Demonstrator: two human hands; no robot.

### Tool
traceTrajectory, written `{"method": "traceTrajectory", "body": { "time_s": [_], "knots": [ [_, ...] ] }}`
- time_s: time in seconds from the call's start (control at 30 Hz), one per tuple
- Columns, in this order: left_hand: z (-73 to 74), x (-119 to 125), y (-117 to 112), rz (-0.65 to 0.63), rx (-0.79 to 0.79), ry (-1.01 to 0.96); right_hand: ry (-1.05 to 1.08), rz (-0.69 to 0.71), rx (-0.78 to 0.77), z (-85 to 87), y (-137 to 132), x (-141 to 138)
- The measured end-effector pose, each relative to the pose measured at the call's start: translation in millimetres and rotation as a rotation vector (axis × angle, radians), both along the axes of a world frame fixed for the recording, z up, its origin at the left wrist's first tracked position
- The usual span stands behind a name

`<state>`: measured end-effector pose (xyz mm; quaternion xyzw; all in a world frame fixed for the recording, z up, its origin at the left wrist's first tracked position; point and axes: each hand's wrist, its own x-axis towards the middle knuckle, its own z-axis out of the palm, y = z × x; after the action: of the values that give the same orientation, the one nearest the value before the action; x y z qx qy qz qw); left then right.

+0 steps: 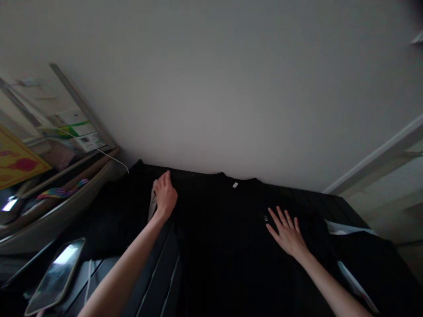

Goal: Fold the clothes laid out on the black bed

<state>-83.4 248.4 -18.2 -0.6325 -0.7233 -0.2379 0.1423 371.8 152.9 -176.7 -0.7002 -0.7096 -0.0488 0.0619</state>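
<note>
A black T-shirt (228,229) lies spread on a dark surface against the wall, its collar with a small white label (235,185) toward the wall. My left hand (164,195) rests on the shirt's left shoulder area with the fingers curled down onto the cloth; whether it pinches the fabric is unclear. My right hand (286,231) lies flat on the right side of the shirt with its fingers spread open.
A phone (56,275) lies screen-up at the lower left. Shelves (62,185) with boxes, papers and a white cable stand at the left. A plain wall (231,88) rises directly behind. More dark cloth and white paper (350,228) lie at the right.
</note>
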Motion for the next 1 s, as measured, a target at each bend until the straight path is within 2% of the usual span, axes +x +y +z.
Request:
{"method": "traceTrajectory", "body": {
  "time_s": [0.07,0.13,0.2,0.23,0.3,0.47,0.53,0.63,0.73,0.8,0.87,1.0],
  "knots": [
    [-17.2,36,-21,-0.317,-0.164,0.027,0.004,-0.001,-0.006,-0.2,0,0],
    [-38.1,70,-45,-0.484,-0.346,0.03,0.006,-0.003,-0.01,0.4,-1,1],
    [-57.3,89,-68,-0.49,-0.463,0.046,0.007,-0.001,-0.014,2.0,-1,1],
    [-64.7,91,-77,-0.482,-0.488,0.063,0.01,0.003,-0.018,3.1,0,2],
    [-73.9,81,-87,-0.445,-0.485,0.097,0.023,0.018,-0.036,5.7,3,5],
    [-72.3,20,-76,-0.4,-0.473,0.116,0.069,0.081,-0.1,10.1,16,16],
    [-69.1,6,-68,-0.409,-0.495,0.124,0.075,0.09,-0.112,10.4,21,17],
    [-66.6,2,-59,-0.414,-0.497,0.146,0.058,0.065,-0.105,13.7,24,12],
    [-65.1,11,-58,-0.4,-0.477,0.17,-0.007,-0.008,-0.065,22.9,20,-3],
    [-63.8,19,-66,-0.385,-0.468,0.189,-0.052,-0.05,-0.024,29.1,10,-17],
    [-62.6,30,-84,-0.414,-0.486,0.191,-0.07,-0.064,0.005,32.5,-7,-33],
    [-59.4,49,-140,-0.538,-0.575,0.144,-0.027,-0.075,-0.036,33.9,-59,-56]
  ]
}}
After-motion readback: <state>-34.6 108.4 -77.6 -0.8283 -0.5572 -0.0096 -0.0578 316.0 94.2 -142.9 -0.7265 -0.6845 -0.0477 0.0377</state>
